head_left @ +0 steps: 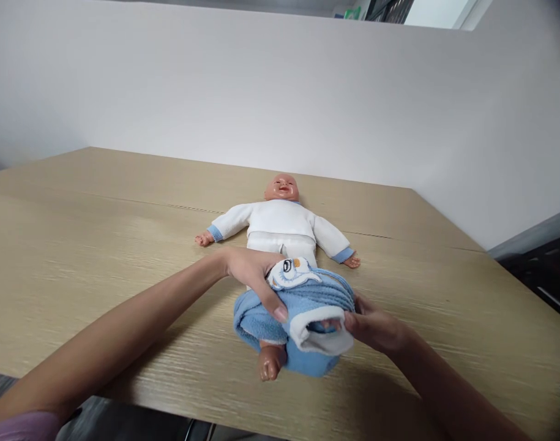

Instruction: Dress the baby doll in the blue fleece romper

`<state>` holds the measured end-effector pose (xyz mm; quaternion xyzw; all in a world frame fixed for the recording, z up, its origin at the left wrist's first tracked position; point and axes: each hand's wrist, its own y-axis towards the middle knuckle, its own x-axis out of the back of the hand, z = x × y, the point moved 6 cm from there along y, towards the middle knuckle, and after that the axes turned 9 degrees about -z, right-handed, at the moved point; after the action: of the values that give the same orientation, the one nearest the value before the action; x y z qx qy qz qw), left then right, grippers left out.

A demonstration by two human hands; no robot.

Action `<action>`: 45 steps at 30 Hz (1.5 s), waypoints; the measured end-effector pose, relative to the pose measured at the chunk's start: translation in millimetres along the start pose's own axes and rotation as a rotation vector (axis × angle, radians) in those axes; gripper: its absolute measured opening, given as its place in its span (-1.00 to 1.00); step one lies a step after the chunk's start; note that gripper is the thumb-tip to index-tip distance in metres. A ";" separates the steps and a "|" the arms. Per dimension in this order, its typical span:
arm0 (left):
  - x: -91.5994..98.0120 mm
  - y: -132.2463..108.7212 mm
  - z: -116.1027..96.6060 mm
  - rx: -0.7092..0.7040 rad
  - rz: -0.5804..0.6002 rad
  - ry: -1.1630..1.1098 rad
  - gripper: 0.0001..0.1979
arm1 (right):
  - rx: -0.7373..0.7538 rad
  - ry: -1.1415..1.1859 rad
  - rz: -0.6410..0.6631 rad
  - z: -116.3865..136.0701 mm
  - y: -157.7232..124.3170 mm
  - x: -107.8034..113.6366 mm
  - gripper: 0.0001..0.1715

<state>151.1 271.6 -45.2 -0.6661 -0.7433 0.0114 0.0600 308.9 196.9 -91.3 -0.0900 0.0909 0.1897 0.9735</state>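
A glossy plastic doll foot (270,362) pokes from bunched blue fleece trousers (314,300) with a white ribbed cuff — the right hand (376,327) pinches that cuff, the left hand (254,274) clamps the soft folds. Beyond, the doll (282,223) lies face-up in white knit on the wood-grain table (100,245).

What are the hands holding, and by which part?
Both hold the blue garment bunched over the legs of the doll. The left hand grips its gathered fabric beside the embroidered patch; the right hand pinches its white cuff.
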 end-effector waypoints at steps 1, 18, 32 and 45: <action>0.8 -0.2 0.5 -0.002 0.003 0.006 -0.41 | 0.017 0.003 -0.018 0.8 0.6 0.7 -0.39; -4.3 8.2 -2.1 -0.061 -0.118 0.055 -0.37 | 0.177 -0.366 -0.579 17.7 -23.4 -2.0 -0.37; -28.3 4.3 -12.9 0.285 -0.298 0.893 -0.26 | 0.092 -0.759 -1.029 -28.5 -100.2 -44.8 -0.58; -41.6 3.5 -11.6 0.343 -0.285 0.845 -0.35 | 0.076 -0.415 -1.068 -80.3 -106.1 -28.9 -0.42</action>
<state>160.1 230.0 -37.2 -0.4843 -0.7252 -0.1462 0.4672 311.9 73.1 -147.9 -0.0493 -0.1536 -0.3180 0.9343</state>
